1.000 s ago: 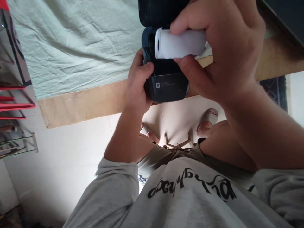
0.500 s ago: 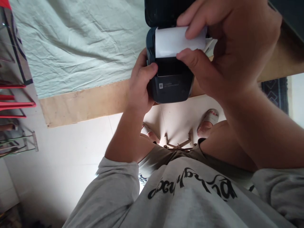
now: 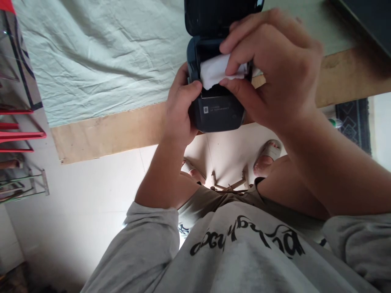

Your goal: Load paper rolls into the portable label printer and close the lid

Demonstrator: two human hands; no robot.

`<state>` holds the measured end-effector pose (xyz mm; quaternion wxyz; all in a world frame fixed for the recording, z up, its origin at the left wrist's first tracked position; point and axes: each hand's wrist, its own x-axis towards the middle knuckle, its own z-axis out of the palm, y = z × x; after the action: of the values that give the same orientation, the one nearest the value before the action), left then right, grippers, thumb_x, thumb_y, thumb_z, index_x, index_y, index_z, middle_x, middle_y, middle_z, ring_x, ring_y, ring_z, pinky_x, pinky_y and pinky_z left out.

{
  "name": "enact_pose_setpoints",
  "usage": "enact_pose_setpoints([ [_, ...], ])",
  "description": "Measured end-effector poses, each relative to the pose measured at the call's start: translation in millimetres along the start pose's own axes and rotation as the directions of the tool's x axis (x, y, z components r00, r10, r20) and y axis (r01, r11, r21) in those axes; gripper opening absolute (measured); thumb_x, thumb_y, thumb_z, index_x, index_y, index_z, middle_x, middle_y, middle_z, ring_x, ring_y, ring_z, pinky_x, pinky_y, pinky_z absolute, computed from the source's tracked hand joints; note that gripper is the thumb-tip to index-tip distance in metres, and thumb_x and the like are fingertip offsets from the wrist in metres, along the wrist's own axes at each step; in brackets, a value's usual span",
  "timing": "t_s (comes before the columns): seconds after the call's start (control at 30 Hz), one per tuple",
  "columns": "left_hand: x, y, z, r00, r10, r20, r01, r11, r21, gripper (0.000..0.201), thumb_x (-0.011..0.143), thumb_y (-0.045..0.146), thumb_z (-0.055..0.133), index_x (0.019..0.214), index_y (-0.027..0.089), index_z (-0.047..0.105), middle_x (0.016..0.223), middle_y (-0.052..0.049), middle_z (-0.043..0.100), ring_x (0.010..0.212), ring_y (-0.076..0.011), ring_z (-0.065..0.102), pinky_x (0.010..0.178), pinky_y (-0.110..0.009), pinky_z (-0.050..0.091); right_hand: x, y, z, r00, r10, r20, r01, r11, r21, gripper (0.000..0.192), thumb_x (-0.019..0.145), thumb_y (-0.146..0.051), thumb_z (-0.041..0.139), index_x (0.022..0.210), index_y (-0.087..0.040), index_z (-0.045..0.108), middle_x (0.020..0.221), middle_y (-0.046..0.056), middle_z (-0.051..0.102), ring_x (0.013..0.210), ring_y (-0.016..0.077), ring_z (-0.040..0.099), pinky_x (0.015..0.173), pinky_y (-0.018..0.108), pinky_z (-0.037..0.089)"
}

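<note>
A dark portable label printer (image 3: 224, 114) with its lid (image 3: 207, 18) swung up is gripped along its left side by my left hand (image 3: 181, 108), thumb on the rim. Inside its compartment sits a white paper roll (image 3: 215, 70), slightly tilted. My right hand (image 3: 275, 69) comes from the right and pinches the right part of the roll between thumb and fingers, covering that end. Dark space shows in the compartment above the roll.
Under the printer is the wooden edge (image 3: 122, 126) of a table covered with a pale green cloth (image 3: 106, 57). A dark flat object (image 3: 366, 24) lies at the upper right. Red hangers (image 3: 21, 134) and a rack (image 3: 27, 185) stand at the left.
The white roll has moved down into the printer's compartment and now sits tilted. My right hand has moved down and left with it; my left hand has stayed in place.
</note>
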<state>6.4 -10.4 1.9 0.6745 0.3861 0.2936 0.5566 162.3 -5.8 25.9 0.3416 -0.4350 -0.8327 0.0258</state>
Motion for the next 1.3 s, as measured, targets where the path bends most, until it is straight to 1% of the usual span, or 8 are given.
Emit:
enact_pose_setpoints([
  [0.17, -0.5, 1.5, 0.6, 0.998, -0.050, -0.024, 0.051, 0.998, 0.043, 0.013, 0.077, 0.031, 0.050, 0.087, 0.022, 0.050, 0.085, -0.002, 0.055, 0.085, -0.0167, 0.054, 0.057, -0.025, 0.042, -0.2, 2.3, 0.6, 0.999, -0.021, -0.032, 0.019, 0.999, -0.049, 0.031, 0.073, -0.046, 0.051, 0.088, -0.019, 0.055, 0.101, -0.002, 0.048, 0.096, 0.0083, 0.047, 0.087, 0.027, 0.041],
  [0.33, -0.8, 2.5, 0.0, 1.000, -0.030, -0.005, 0.030, 0.998, 0.057, 0.018, 0.076, 0.031, 0.049, 0.089, 0.019, 0.048, 0.088, -0.004, 0.056, 0.081, -0.0178, 0.054, 0.054, -0.025, 0.037, 0.9, 3.8, 0.0, 0.991, -0.044, -0.128, 0.049, 0.998, 0.039, 0.022, 0.076, -0.033, 0.049, 0.084, -0.013, 0.052, 0.090, 0.001, 0.049, 0.093, 0.0049, 0.046, 0.082, 0.019, 0.039],
  [0.43, -0.9, 2.2, -1.3, 1.000, -0.024, 0.018, 0.022, 0.998, 0.060, 0.020, 0.077, 0.031, 0.048, 0.092, 0.017, 0.048, 0.088, -0.005, 0.055, 0.071, -0.0146, 0.052, 0.050, -0.023, 0.031, 2.4, -1.6, 4.5, 0.962, 0.101, -0.253, -0.042, 0.973, 0.227, 0.023, 0.078, -0.032, 0.047, 0.080, -0.010, 0.052, 0.082, 0.001, 0.049, 0.084, 0.0016, 0.046, 0.075, 0.016, 0.037],
  [0.5, -0.9, 1.7, -2.7, 1.000, -0.022, 0.019, 0.021, 0.998, 0.052, 0.020, 0.078, 0.031, 0.048, 0.092, 0.017, 0.048, 0.085, -0.004, 0.055, 0.064, -0.0114, 0.049, 0.048, -0.022, 0.030, 3.3, -6.8, 8.5, 0.940, 0.194, -0.282, -0.095, 0.940, 0.328, 0.028, 0.079, -0.034, 0.045, 0.079, -0.007, 0.052, 0.080, 0.002, 0.047, 0.080, -0.0003, 0.045, 0.073, 0.015, 0.036],
  [0.63, 0.0, -0.4, -7.5, 0.999, 0.006, 0.051, -0.007, 1.000, 0.019, 0.017, 0.077, 0.027, 0.047, 0.091, 0.017, 0.049, 0.083, -0.003, 0.054, 0.057, -0.0090, 0.044, 0.047, -0.022, 0.030, 3.6, -13.0, 12.9, 0.938, 0.187, -0.292, -0.106, 0.956, 0.273, 0.032, 0.082, -0.035, 0.040, 0.077, -0.005, 0.052, 0.080, 0.003, 0.048, 0.082, -0.0008, 0.045, 0.079, 0.015, 0.037],
  [0.83, 2.3, -5.2, -14.6, 0.993, 0.058, 0.100, -0.060, 0.998, 0.015, 0.023, 0.074, 0.026, 0.048, 0.095, 0.018, 0.051, 0.084, -0.004, 0.055, 0.067, -0.0139, 0.049, 0.057, -0.024, 0.039, -0.3, -8.4, 8.8, 0.981, -0.019, -0.192, 0.018, 1.000, -0.006, 0.023, 0.081, -0.030, 0.041, 0.082, -0.009, 0.051, 0.087, 0.003, 0.049, 0.091, 0.0015, 0.045, 0.082, 0.014, 0.038],
  [1.03, 3.6, -6.7, -17.7, 0.992, 0.040, 0.118, -0.042, 0.999, 0.019, 0.023, 0.075, 0.027, 0.047, 0.095, 0.018, 0.051, 0.087, -0.004, 0.056, 0.070, -0.0150, 0.051, 0.059, -0.025, 0.039, -4.9, -7.8, 7.0, 0.991, 0.092, -0.102, -0.100, 0.992, -0.076, 0.027, 0.078, -0.042, 0.045, 0.086, -0.018, 0.053, 0.097, -0.004, 0.049, 0.096, 0.0058, 0.047, 0.088, 0.025, 0.040],
  [1.3, 4.1, -8.9, -18.5, 0.994, 0.018, 0.106, -0.020, 1.000, 0.016, 0.023, 0.077, 0.028, 0.048, 0.096, 0.017, 0.051, 0.092, -0.004, 0.058, 0.077, -0.0153, 0.054, 0.060, -0.024, 0.041, -1.2, -3.3, -8.8, 0.991, 0.116, 0.063, -0.096, 0.962, -0.255, 0.037, 0.078, -0.056, 0.036, 0.091, -0.025, 0.050, 0.104, -0.007, 0.046, 0.104, 0.0135, 0.044, 0.090, 0.042, 0.036],
])
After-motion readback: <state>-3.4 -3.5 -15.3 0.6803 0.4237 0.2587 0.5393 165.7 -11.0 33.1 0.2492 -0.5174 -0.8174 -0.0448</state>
